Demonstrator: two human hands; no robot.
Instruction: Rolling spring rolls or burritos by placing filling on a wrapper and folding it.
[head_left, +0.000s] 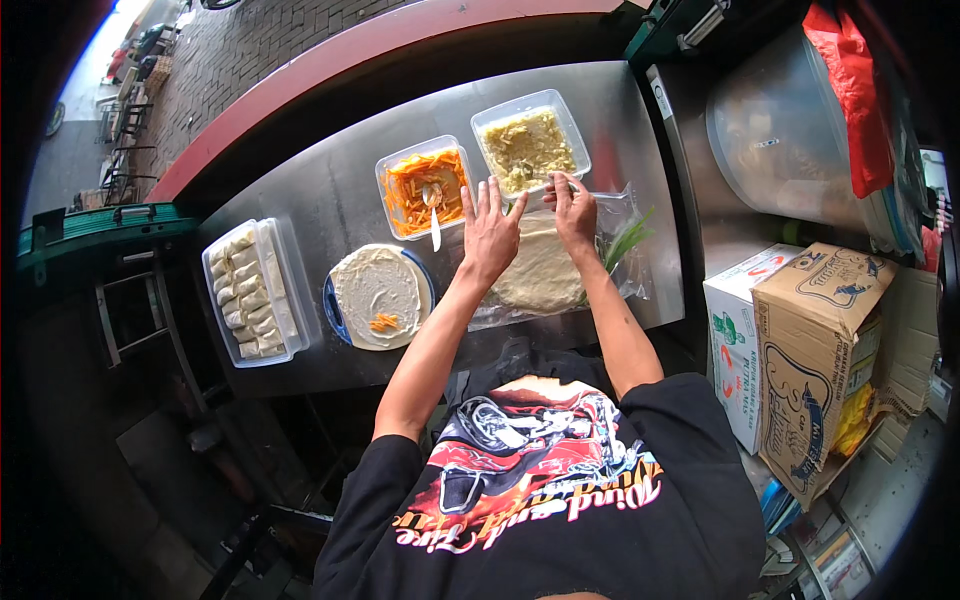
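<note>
My left hand (493, 234) is spread with nothing in it, over the near edge of a plastic tub of pale yellow mash (529, 139). Closed on a spoon's handle is my right hand (574, 214); the spoon's bowl (528, 171) rests in the mash. Beneath both hands a stack of pale round wrappers (541, 277) lies on clear plastic, with green leaves (628, 238) beside it. To the left, a tub of shredded carrot (424, 187) holds a second spoon (433, 217). Nearer me, a wrapper (367, 289) spread with pale paste bears a little carrot (384, 322) on a blue-edged board (333, 307).
At the left end of the steel table (330, 165), a plastic box (294, 341) holds several folded rolls (246, 289). Cardboard boxes (799, 360) and a large clear plastic container (772, 142) stand at the right. A red ledge (330, 64) runs behind the table.
</note>
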